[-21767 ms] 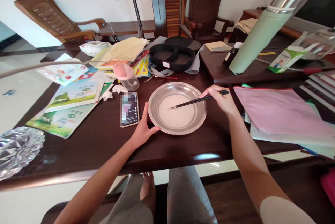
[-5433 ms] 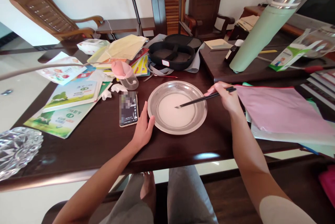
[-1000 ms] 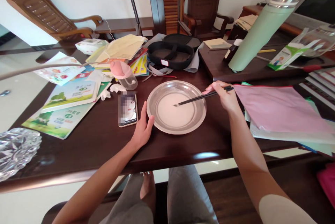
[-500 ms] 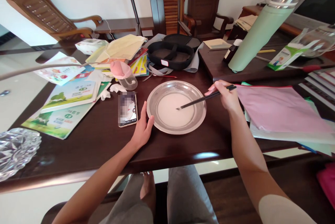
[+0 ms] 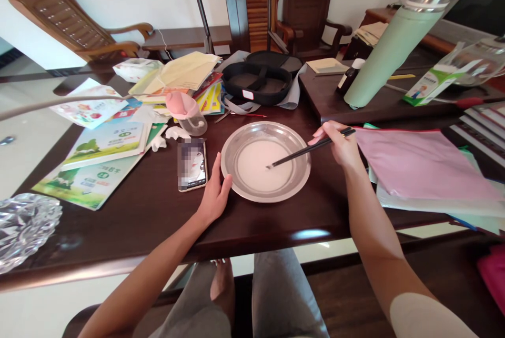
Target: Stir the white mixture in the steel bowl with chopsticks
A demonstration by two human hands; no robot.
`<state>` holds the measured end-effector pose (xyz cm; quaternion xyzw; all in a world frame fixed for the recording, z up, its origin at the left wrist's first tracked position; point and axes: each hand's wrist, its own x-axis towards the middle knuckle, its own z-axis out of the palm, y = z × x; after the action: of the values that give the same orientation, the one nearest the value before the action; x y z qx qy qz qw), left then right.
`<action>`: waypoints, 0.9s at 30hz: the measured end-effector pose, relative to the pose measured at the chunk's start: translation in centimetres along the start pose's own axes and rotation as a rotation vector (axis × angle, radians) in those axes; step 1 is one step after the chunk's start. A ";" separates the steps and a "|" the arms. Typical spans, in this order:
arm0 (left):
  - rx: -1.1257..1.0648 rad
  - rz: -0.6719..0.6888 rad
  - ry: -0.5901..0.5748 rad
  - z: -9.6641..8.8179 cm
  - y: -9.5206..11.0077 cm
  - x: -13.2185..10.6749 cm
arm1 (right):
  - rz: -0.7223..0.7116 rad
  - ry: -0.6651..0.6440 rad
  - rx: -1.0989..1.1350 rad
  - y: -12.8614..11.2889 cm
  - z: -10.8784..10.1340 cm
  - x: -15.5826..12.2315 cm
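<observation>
A round metal dish [image 5: 294, 143] with a thin white liquid [image 5: 256, 167] in it stands on the dark wooden table [image 5: 158, 211]. My right hand [image 5: 342, 144] is closed on a pair of black chopsticks [image 5: 307, 149], whose tips dip into the liquid right of the dish's centre. My left hand [image 5: 215, 193] lies against the dish's left rim, fingers stretched out and together, thumb on the rim. A phone [image 5: 192, 164] with a lit screen lies just left of that hand.
Books and papers [image 5: 106, 143] pile up at the left, with a pink-lidded cup [image 5: 187, 111] and crumpled tissue. A black case [image 5: 258, 82] sits behind the dish. A tall green flask [image 5: 389, 53], a small box [image 5: 432, 85] and a pink folder [image 5: 422, 167] stand at the right. A glass bowl [image 5: 27, 222] is at far left.
The chopstick tips have swung within the liquid, from left of centre to right and slightly nearer me. My left hand and the dish have stayed put.
</observation>
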<state>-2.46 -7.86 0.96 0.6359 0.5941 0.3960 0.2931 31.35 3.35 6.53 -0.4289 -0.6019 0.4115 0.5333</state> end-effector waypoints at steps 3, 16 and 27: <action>-0.002 0.000 0.004 0.0 -0.1 0.0 | 0.027 -0.113 0.018 0.2 0.5 -0.2; 0.004 -0.011 0.002 0.0 0.1 0.0 | 0.012 -0.058 0.035 0.4 0.2 0.0; 0.008 0.004 0.005 -0.1 0.0 0.0 | -0.001 0.033 0.017 0.1 -0.1 0.1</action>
<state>-2.53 -7.91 0.98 0.6373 0.5952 0.3956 0.2883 31.45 3.48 6.49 -0.4307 -0.5896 0.4091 0.5472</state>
